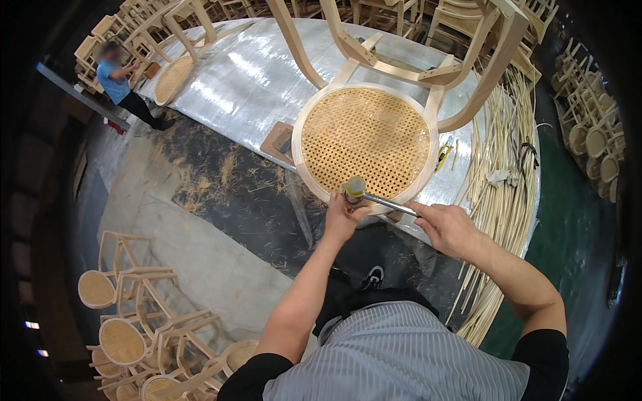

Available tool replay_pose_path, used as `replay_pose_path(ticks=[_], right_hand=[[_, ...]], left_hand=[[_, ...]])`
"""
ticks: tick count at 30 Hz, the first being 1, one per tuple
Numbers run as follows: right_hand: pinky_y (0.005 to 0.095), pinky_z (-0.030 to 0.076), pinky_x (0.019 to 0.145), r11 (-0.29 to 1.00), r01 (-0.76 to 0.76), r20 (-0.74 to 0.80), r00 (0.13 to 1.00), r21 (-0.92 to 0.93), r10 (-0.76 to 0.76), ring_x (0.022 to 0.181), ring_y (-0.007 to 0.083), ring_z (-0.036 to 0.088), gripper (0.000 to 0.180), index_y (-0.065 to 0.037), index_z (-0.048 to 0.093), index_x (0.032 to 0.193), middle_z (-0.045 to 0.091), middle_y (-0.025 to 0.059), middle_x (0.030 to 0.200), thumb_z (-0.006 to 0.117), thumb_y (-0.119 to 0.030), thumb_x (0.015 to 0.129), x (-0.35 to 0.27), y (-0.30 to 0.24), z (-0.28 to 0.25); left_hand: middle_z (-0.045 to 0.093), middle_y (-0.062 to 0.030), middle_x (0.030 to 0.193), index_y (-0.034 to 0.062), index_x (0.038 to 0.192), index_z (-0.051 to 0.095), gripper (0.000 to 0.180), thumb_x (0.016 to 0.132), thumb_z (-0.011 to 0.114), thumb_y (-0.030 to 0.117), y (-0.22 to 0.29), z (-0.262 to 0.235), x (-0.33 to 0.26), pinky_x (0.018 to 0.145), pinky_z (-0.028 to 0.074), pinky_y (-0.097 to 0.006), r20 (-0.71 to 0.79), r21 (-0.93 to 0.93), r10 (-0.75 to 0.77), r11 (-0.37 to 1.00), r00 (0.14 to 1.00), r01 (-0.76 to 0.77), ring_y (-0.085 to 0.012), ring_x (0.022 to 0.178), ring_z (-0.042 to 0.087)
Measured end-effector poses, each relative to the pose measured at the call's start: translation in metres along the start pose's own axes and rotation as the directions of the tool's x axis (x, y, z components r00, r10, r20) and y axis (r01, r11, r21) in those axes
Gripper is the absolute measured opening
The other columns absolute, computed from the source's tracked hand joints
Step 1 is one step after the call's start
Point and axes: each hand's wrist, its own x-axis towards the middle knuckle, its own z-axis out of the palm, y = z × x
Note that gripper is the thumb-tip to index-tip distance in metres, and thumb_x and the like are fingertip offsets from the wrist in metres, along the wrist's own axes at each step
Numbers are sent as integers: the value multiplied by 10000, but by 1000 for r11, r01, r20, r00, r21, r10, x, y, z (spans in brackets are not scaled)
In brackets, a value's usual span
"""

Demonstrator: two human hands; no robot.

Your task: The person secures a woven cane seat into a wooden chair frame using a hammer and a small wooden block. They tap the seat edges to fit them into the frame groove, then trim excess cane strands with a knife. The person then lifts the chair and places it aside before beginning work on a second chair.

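A light wooden chair (435, 123) rests on the table in front of me, its round woven cane seat (364, 137) facing up and its frame reaching away. My right hand (447, 228) is closed round the metal shaft of a mallet (390, 203). The mallet's yellowish, rounded head (354, 187) is over the near rim of the seat. Just below that head, my left hand (344, 218) has its fingers bent together at the rim. Whatever they pinch, if anything, is hidden.
Long pale cane strips (493, 214) lie along the table's right side, with a crumpled cloth (503, 178) on them. A yellow utility knife (444, 154) lies beside the seat. Stacked chairs (137, 327) stand lower left. At far left, a person (117, 80) works by another chair (175, 79).
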Motion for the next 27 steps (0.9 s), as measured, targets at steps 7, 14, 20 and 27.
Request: replay_pose_path(ticks=[7, 14, 20, 27], right_hand=[[462, 581, 783, 970, -116, 46, 993, 212, 109, 861, 436, 727, 398, -63, 652, 1405, 733, 249, 987, 650, -103, 1009, -1, -15, -26], [461, 565, 723, 971, 168, -246, 961, 168, -124, 815, 407, 726, 408, -61, 656, 1399, 721, 213, 893, 678, -88, 993, -3, -41, -45], [496, 561, 673, 993, 37, -20, 999, -111, -39, 759, 404, 708, 445, -99, 612, 1430, 711, 169, 872, 684, -149, 994, -6, -11, -42], [518, 559, 661, 983, 88, -11, 996, -159, -91, 720, 425, 695, 387, -84, 633, 1394, 705, 186, 848, 664, -167, 1017, -8, -9, -64]], left_hand=[[813, -126, 1018, -34, 1110, 762, 216, 924, 800, 69, 5, -1, -4, 843, 564, -339, 107, 122, -114, 987, 988, 101, -192, 922, 748], [811, -147, 1039, -18, 1084, 791, 216, 919, 797, 121, -1, 2, -8, 842, 562, -357, 53, 259, 19, 965, 998, -32, -273, 919, 763], [797, -174, 1042, 2, 1080, 781, 205, 899, 807, 94, 14, 27, -13, 824, 577, -390, 9, 182, 46, 982, 999, -47, -330, 925, 771], [808, -176, 1045, -35, 1091, 778, 205, 928, 780, 88, 13, 49, 3, 831, 569, -347, 18, 107, 10, 994, 1000, -12, -246, 946, 778]])
